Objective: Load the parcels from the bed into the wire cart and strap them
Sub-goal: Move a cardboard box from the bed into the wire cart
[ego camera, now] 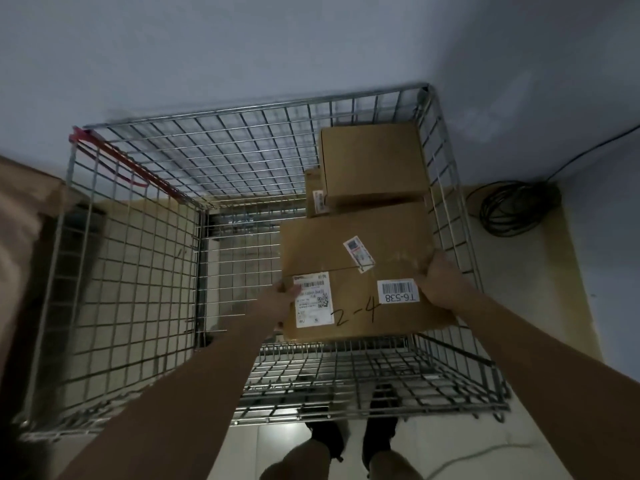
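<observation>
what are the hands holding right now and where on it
Both hands hold the large cardboard parcel over the wire cart: the left hand grips its near left edge, the right hand its near right edge.

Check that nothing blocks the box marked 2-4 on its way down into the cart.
Nothing visible blocks it. The large box, held by the left hand and right hand, is over the wire cart. The two smaller boxes lie beyond it at the far right corner, and open mesh floor shows nearer and to the left.
</observation>
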